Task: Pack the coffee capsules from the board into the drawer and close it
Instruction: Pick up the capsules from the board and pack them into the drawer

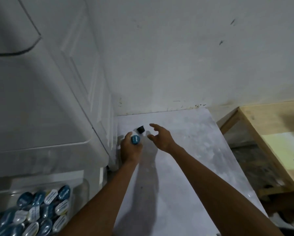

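we log: black capsule (140,129) just left of our spread, empty right hand (160,137); left hand (130,149) grips blue capsule (135,139).

Single head-worn wide-angle view, looking forward and steeply down from above the pale board (185,167). Faces a corner: wall (176,57) at 12 o'clock, white cabinet (40,108) at 9 to 10 o'clock. Both forearms enter from 6 o'clock, close under the lens. Straight edges bow toward the frame's rim. No second view
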